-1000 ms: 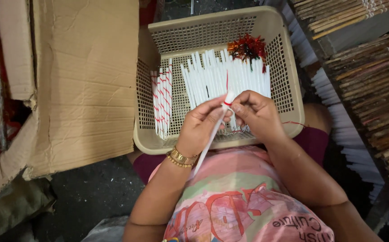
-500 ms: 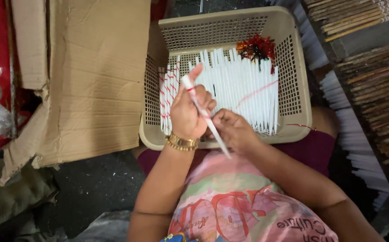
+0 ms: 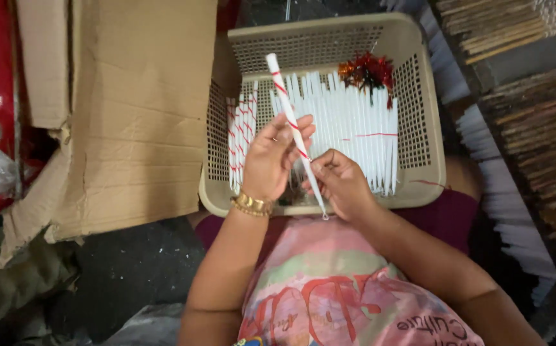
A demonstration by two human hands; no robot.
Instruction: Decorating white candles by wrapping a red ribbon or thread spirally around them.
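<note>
A mesh basket (image 3: 428, 115) is set on the person's lap. In it, a row of plain tubes (image 3: 348, 128) is laid to the right, a smaller bunch of wound tubes (image 3: 239, 138) to the left, and a tuft of foil strips (image 3: 366, 69) at the far right corner. One tube (image 3: 289, 118) is held slanted above the basket between the left hand (image 3: 271, 160) and the right hand (image 3: 339, 182). A cardboard box (image 3: 130, 115) is placed left of the basket; stacked sticks (image 3: 521, 77) are racked to the right.
</note>
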